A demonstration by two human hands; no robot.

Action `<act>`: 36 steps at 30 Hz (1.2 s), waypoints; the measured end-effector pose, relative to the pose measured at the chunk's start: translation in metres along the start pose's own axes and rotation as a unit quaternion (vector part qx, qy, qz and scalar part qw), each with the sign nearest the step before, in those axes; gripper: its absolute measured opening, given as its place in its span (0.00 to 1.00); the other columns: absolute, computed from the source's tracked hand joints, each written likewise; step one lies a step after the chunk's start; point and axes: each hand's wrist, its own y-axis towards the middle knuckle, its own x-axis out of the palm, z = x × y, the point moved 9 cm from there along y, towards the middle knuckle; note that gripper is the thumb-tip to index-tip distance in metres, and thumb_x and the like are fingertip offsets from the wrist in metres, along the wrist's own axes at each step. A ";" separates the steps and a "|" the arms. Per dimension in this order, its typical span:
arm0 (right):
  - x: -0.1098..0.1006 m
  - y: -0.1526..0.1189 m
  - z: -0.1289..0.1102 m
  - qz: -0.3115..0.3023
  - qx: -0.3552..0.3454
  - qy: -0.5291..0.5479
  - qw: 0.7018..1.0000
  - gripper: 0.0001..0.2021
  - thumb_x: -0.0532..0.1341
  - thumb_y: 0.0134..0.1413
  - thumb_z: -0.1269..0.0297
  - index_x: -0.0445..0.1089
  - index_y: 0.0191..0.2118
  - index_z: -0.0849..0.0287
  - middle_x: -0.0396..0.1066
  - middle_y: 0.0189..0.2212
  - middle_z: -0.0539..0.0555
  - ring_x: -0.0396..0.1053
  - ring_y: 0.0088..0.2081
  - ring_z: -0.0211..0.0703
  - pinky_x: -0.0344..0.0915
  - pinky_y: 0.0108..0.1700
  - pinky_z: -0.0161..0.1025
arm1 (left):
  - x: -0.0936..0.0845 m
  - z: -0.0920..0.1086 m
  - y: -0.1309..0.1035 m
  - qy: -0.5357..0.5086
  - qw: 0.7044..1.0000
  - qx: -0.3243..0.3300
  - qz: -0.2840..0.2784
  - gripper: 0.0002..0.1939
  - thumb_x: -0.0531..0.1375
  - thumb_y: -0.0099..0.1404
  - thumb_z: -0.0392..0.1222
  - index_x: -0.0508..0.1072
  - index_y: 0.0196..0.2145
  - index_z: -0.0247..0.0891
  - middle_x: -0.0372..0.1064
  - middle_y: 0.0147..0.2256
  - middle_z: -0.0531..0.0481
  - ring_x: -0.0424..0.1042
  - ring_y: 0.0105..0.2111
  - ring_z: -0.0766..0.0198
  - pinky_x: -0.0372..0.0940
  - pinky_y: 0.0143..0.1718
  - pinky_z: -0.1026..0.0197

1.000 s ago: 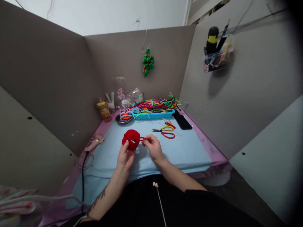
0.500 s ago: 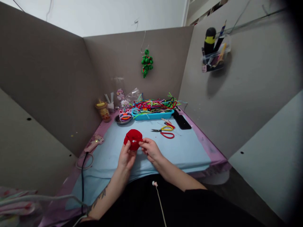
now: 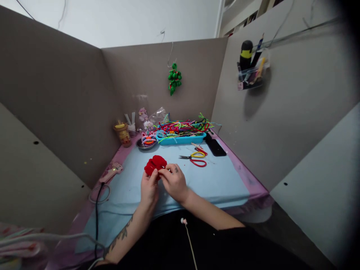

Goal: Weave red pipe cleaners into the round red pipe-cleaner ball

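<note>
A red, fuzzy, rounded piece with folds or petal-like parts and a small gap is held above the light blue cloth; its exact kind cannot be made out. My left hand grips it from below and the left, thumb on the near side. The fingers of my right hand are pinched together at its lower right edge, close to my left thumb. Those fingers partly hide the piece. Scissors with one yellow and one red handle lie on the cloth beyond my right hand.
A blue tray heaped with colourful fuzzy stems stands at the back, beside a metal dish bearing a pink figure. A black phone lies at right. The pink glue gun and its cable are at left. Grey panels surround the table.
My right hand has turned over and moved left, nearer my left thumb, showing its back. The red piece has tilted and shifted slightly left. The camera view has moved a little.
</note>
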 end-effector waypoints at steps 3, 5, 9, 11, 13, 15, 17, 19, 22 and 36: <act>0.003 0.000 -0.002 0.012 -0.016 -0.023 1.000 0.08 0.58 0.58 0.71 0.75 0.35 0.56 0.68 0.33 0.56 0.62 0.36 0.46 0.65 0.39 0.42 | -0.005 0.002 -0.001 0.013 1.000 0.009 0.017 0.20 0.71 0.51 0.44 0.75 0.41 0.37 0.77 0.36 0.49 0.75 0.38 0.62 0.65 0.46 0.60; 0.001 -0.001 -0.001 0.024 -0.022 -0.006 0.999 0.08 0.58 0.58 0.72 0.75 0.34 0.56 0.70 0.31 0.55 0.63 0.35 0.46 0.65 0.38 0.42 | -0.008 0.003 -0.001 0.012 1.000 0.011 0.025 0.19 0.71 0.51 0.43 0.75 0.41 0.37 0.77 0.36 0.50 0.75 0.37 0.63 0.65 0.45 0.60; -0.011 -0.005 0.002 0.064 -0.032 0.069 0.995 0.07 0.59 0.57 0.73 0.74 0.33 0.56 0.73 0.28 0.53 0.68 0.32 0.43 0.68 0.37 0.41 | -0.008 0.006 0.003 -0.023 0.999 0.009 0.030 0.21 0.71 0.50 0.43 0.75 0.42 0.37 0.78 0.38 0.48 0.75 0.37 0.63 0.66 0.44 0.60; -0.017 -0.007 0.007 0.086 -0.027 0.103 0.991 0.07 0.60 0.57 0.72 0.73 0.33 0.55 0.74 0.27 0.52 0.70 0.32 0.41 0.70 0.36 0.40 | -0.006 0.004 0.005 -0.041 0.999 -0.002 0.022 0.21 0.71 0.51 0.43 0.75 0.42 0.36 0.78 0.39 0.47 0.76 0.38 0.62 0.66 0.45 0.60; -0.020 -0.010 0.014 0.100 -0.006 0.127 0.987 0.06 0.61 0.56 0.72 0.74 0.34 0.55 0.74 0.27 0.52 0.72 0.31 0.41 0.71 0.35 0.39 | -0.004 0.001 0.006 -0.050 0.999 -0.012 0.013 0.20 0.70 0.52 0.44 0.75 0.42 0.36 0.78 0.38 0.46 0.76 0.39 0.61 0.66 0.45 0.59; -0.019 -0.011 0.021 0.099 0.017 0.145 0.984 0.05 0.61 0.56 0.71 0.74 0.34 0.55 0.75 0.28 0.53 0.73 0.32 0.41 0.72 0.36 0.38 | -0.002 -0.001 0.006 -0.051 0.999 -0.011 0.005 0.19 0.70 0.53 0.43 0.76 0.42 0.36 0.78 0.39 0.45 0.76 0.39 0.60 0.66 0.45 0.59; -0.012 -0.012 0.025 0.082 0.032 0.159 0.983 0.05 0.61 0.57 0.71 0.74 0.34 0.55 0.76 0.29 0.53 0.74 0.32 0.40 0.73 0.37 0.38 | -0.002 -0.002 0.005 -0.045 0.999 -0.005 0.004 0.19 0.70 0.53 0.43 0.75 0.42 0.36 0.78 0.39 0.45 0.76 0.39 0.61 0.66 0.45 0.59; -0.004 -0.012 0.027 0.067 0.047 0.171 0.982 0.06 0.60 0.57 0.70 0.74 0.35 0.55 0.77 0.30 0.53 0.75 0.32 0.40 0.73 0.37 0.38 | -0.002 -0.002 0.003 -0.039 0.999 0.003 0.009 0.19 0.70 0.53 0.43 0.75 0.43 0.37 0.78 0.39 0.46 0.76 0.39 0.61 0.66 0.46 0.59; 0.004 -0.013 0.029 0.068 0.066 0.192 0.977 0.06 0.59 0.57 0.71 0.74 0.35 0.55 0.78 0.30 0.54 0.75 0.33 0.41 0.73 0.38 0.38 | 0.000 -0.002 0.000 -0.037 0.999 0.009 0.005 0.20 0.70 0.53 0.44 0.75 0.44 0.38 0.78 0.40 0.46 0.76 0.41 0.60 0.66 0.48 0.58; 0.019 -0.028 0.078 0.029 0.272 0.408 0.871 0.16 0.55 0.61 0.51 0.74 0.35 0.57 0.75 0.26 0.53 0.66 0.22 0.37 0.64 0.25 0.36 | -0.011 -0.012 0.008 -0.065 0.997 -0.026 0.012 0.20 0.69 0.55 0.46 0.75 0.46 0.40 0.77 0.44 0.46 0.75 0.45 0.59 0.64 0.51 0.57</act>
